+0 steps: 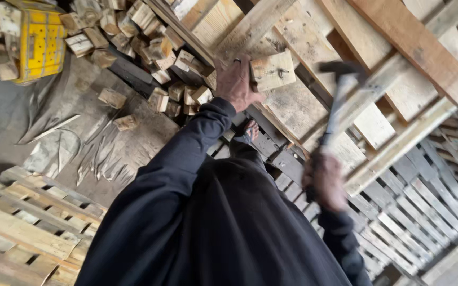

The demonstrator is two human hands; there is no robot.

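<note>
Two hands work at the pallet [314, 32]: left hand [236, 82] grasps a wood block [273, 70] against its boards, right hand [325, 182] clenched on a raised hammer [337, 100].

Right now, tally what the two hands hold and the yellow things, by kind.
Wood block, in the left hand: 1
Hammer, in the right hand: 1
Yellow crate, upper left among loose blocks: 1
Total: 3
</note>
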